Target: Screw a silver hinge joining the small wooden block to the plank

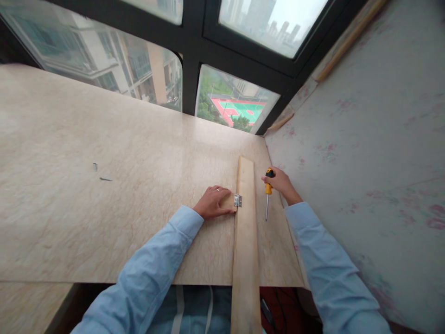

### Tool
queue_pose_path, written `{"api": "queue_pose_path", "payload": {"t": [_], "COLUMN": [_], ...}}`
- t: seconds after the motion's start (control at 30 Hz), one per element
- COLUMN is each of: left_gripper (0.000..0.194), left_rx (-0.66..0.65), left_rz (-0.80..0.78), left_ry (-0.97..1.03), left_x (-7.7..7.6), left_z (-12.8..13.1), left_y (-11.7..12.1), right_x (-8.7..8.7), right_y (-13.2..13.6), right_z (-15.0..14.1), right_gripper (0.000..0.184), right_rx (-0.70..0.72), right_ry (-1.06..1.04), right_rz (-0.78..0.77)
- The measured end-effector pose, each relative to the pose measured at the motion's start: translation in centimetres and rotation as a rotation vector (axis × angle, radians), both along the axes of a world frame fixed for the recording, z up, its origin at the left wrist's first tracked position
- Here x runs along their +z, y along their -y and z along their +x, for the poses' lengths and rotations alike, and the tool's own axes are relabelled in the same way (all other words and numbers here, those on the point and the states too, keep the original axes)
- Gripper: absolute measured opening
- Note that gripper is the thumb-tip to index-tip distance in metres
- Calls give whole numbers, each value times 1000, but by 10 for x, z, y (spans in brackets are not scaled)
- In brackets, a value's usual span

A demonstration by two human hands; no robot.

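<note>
A long pale wooden board [246,250] lies on the stone-patterned ledge, its near end sticking out past the front edge. At its left side a small metal hinge [238,200] bridges the board and a small wooden piece [227,202]. My left hand [212,202] grips that small piece between thumb and fingers, partly covering it. To the right of the board, my right hand [280,183] is closed around the handle of a screwdriver [268,189] with a yellow and black grip. Its metal shaft points down, with the tip apart from the hinge.
Two small metal pieces, one a screw [105,179] and the other a short bit [95,167], lie on the ledge [139,139] at left. A dark-framed window [192,55] stands behind, and a flower-patterned wall [365,153] closes the right side.
</note>
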State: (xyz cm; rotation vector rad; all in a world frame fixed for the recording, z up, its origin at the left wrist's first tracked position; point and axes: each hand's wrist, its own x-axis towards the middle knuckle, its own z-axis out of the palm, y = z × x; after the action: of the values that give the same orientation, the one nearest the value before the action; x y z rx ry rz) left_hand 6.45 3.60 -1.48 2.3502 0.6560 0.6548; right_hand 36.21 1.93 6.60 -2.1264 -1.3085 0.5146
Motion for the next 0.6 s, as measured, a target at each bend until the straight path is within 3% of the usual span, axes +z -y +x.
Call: {"api": "queue_pose_path", "payload": {"t": [0.27,0.6], "left_gripper": [59,56], "left_rx": [11,10], "left_rz": [10,39], "left_ry": [59,101], "left_x": [-3,-4], "left_z": [-1,-1], "left_y": [-2,-4], "right_x": [-16,-35], "right_y": [34,49], "right_z": [-16,-30], "right_gripper": [16,18], "right_rx": [-8,24], "right_ry": [272,342], "right_rz": [-156,-159]}}
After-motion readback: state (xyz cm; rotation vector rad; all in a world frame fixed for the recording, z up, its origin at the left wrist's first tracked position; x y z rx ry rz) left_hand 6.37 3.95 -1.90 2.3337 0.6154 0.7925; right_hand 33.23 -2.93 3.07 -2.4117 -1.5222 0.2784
